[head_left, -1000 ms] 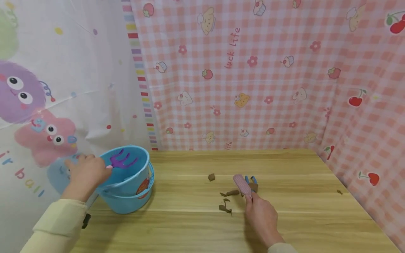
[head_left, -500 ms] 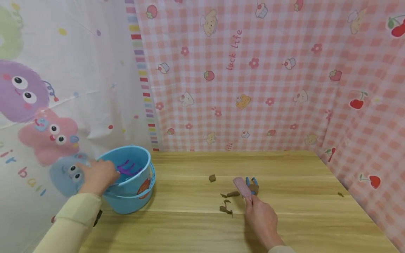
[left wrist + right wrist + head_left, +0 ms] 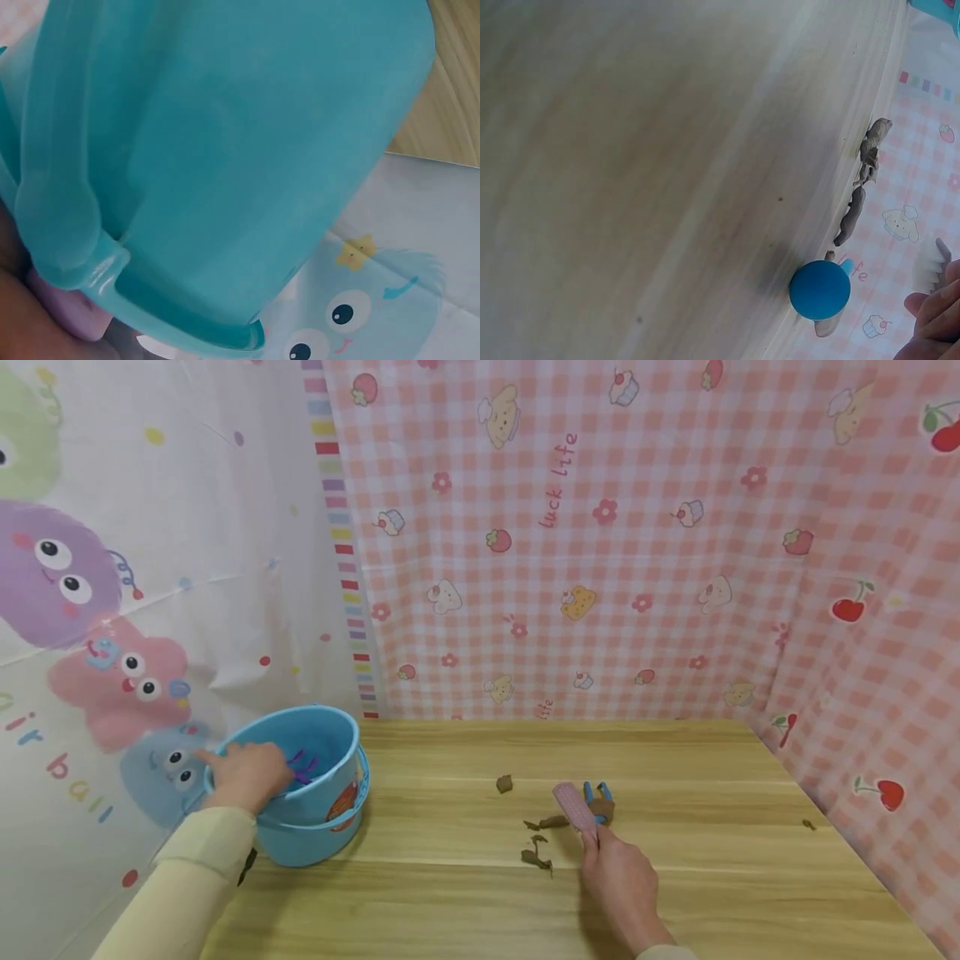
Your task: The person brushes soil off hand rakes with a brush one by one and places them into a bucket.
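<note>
My left hand reaches over the near-left rim of a light blue bucket. It grips a small purple hand rake, whose tines point into the bucket; the lilac handle end shows beside my hand in the left wrist view. My right hand holds a pink brush by its handle, with the dotted back facing up. Pale bristles show on the brush in the right wrist view. Just beyond it lies a blue-and-brown object with two blue prongs, partly hidden by the brush.
Several brown bits, including an angular piece and an irregular piece, lie left of the brush on the wooden table. A small brown scrap lies far right. Patterned cloths hang behind and at both sides.
My left hand has moved right and slightly down over the bucket, lowering the purple rake deeper into it. My right hand and the brush have stayed nearly still.
</note>
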The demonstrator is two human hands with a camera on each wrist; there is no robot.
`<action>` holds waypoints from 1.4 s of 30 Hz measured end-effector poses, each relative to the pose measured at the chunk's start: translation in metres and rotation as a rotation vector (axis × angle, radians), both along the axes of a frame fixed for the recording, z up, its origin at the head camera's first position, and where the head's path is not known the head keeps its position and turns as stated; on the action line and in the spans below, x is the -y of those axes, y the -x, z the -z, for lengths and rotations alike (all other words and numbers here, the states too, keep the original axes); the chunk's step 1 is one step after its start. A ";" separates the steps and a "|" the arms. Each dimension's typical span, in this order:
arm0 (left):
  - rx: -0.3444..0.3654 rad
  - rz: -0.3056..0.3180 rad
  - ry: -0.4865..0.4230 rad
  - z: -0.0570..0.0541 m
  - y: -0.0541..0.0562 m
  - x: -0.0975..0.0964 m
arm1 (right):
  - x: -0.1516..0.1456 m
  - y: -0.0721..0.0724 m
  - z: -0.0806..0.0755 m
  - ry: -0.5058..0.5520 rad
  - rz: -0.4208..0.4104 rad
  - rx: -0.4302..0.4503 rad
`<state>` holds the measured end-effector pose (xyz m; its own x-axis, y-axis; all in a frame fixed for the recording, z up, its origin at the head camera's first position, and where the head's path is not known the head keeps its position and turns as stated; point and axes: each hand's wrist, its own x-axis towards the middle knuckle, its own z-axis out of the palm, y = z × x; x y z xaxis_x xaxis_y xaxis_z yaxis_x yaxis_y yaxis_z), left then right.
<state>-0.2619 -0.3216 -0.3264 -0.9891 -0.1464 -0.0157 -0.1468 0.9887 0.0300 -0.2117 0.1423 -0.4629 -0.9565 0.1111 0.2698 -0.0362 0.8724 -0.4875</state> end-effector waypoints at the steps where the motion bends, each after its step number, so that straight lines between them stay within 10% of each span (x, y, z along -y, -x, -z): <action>1: -0.002 -0.002 -0.001 0.000 0.000 -0.001 | 0.000 0.000 0.000 0.001 0.001 0.001; 14: -0.120 0.033 0.012 -0.006 0.002 -0.007 | 0.002 0.003 -0.001 0.002 -0.004 -0.003; 23: -0.402 0.119 0.025 -0.013 -0.004 -0.063 | -0.001 0.008 -0.005 0.018 -0.002 -0.023; 35: -0.486 0.288 0.024 0.043 -0.012 -0.153 | -0.017 0.016 -0.008 -0.007 0.020 -0.011; 42: -0.405 0.345 -0.019 0.086 -0.016 -0.199 | -0.034 0.021 -0.009 -0.003 0.025 0.010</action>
<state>-0.2456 -0.1225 -0.4126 -0.9069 0.1851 0.3784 0.2140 0.9762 0.0353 -0.2323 0.1761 -0.4544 -0.9560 0.1341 0.2608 -0.0098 0.8742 -0.4855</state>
